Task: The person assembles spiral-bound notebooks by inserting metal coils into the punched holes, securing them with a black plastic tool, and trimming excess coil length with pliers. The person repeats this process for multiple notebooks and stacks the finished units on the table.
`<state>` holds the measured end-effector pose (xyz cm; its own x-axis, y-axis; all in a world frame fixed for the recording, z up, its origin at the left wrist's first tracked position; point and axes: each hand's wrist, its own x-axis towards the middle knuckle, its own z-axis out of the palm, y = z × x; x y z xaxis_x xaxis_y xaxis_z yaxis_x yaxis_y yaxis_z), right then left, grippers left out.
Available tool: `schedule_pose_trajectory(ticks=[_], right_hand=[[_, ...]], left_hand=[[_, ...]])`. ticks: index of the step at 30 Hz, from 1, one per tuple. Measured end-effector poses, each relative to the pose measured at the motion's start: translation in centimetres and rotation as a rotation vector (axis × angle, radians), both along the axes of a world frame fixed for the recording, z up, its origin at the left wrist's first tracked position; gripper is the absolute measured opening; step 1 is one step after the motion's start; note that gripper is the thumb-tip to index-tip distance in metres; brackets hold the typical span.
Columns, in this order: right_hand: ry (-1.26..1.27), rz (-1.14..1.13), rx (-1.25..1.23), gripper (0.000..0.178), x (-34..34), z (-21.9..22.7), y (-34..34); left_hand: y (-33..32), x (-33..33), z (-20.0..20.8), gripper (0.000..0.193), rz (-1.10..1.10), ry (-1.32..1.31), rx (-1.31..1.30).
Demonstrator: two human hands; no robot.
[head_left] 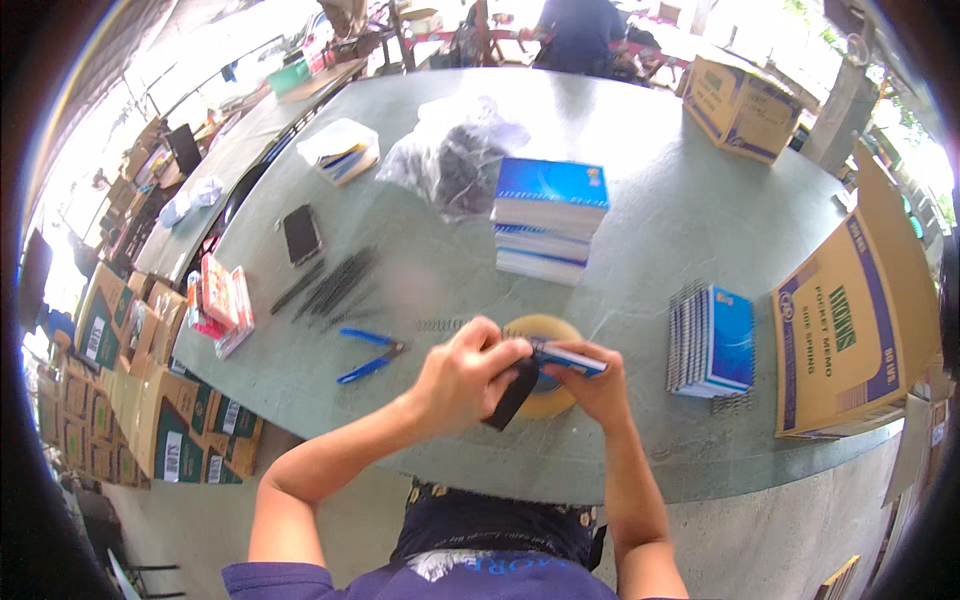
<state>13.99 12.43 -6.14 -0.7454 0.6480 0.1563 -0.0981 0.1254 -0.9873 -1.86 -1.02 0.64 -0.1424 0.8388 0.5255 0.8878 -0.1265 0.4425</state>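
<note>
My right hand (597, 388) grips a small blue-and-white notebook (575, 358), held edge-up above the table. At its left end, my left hand (468, 368) is closed with the fingers pinched together. A thin wire coil (438, 324) sticks out leftward behind that hand. Below the left fingers hangs a black strip (513, 395); what it belongs to is unclear. Partly hidden under both hands lies a wide roll of tape (545, 402). Blue-handled pliers (370, 356) rest spread apart to the left, near several loose black coils (340, 285).
Blue notebooks stand in a tall stack (545, 222) ahead, with spiral-bound ones (712, 340) at right beside an open carton (850, 325). Another carton (740, 105) is far right. A phone (301, 235), plastic bag (455, 155), white container (342, 150) and red packets (222, 303) occupy the left side.
</note>
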Motion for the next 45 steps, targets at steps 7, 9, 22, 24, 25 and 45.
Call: schedule_pose_trajectory(ticks=[7, 9, 22, 24, 25, 45], right_hand=[[0.08, 0.09, -0.03, 0.028, 0.4, -0.2, 0.3], [0.087, 0.102, 0.014, 0.028, 0.5, -0.5, 0.5], [0.098, 0.063, 0.037, 0.028, 0.7, -0.4, 0.5], [0.072, 0.076, 0.065, 0.029, 1.0, 0.3, 0.9], [0.059, 0.073, 0.075, 0.029, 1.1, 0.1, 0.9], [0.034, 0.087, 0.079, 0.033, 0.4, -0.4, 0.5]], left_hand=[[1.9, 0.9, 2.2, 0.029, 0.047, -0.057, 0.104], [1.6, 0.7, 3.0, 0.029, 0.006, -0.084, 0.07], [2.1, 1.3, 2.0, 0.03, 0.091, -0.032, 0.065], [2.0, 1.0, 1.4, 0.029, -0.029, -0.017, -0.037], [2.3, 0.8, 2.1, 0.029, 0.043, -0.044, 0.066], [0.5, 2.6, -1.4, 0.022, -0.22, -0.011, -0.35]])
